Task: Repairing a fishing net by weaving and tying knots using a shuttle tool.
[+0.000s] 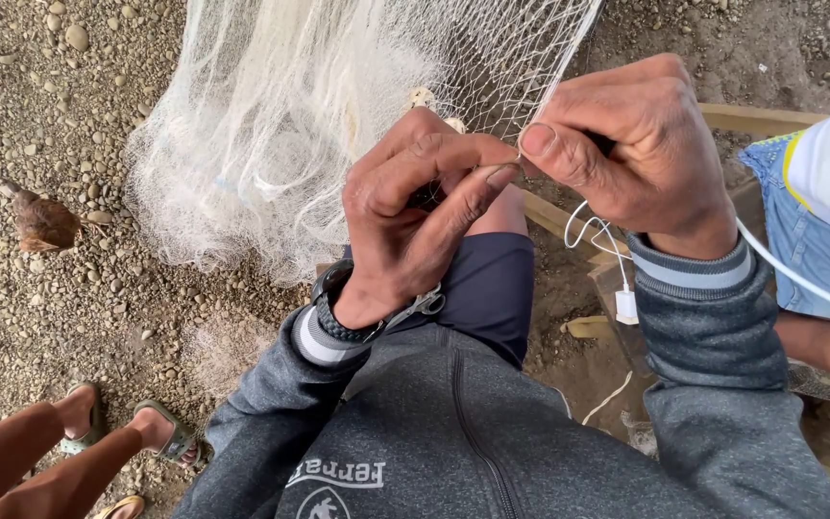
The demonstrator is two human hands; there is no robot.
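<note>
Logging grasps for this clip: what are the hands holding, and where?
Both hands, left and right, pinch the white fishing net at its lower edge, fingertips meeting.

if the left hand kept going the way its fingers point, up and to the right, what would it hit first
Probably the right hand: the left hand has its fingers aimed at the right thumb, nearly touching it where both pinch the white net. Depth between them is unclear.

Pebbly dirt ground — wooden planks, daylight

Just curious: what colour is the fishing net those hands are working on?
The fishing net is white, almost translucent, seen in the head view.
</note>
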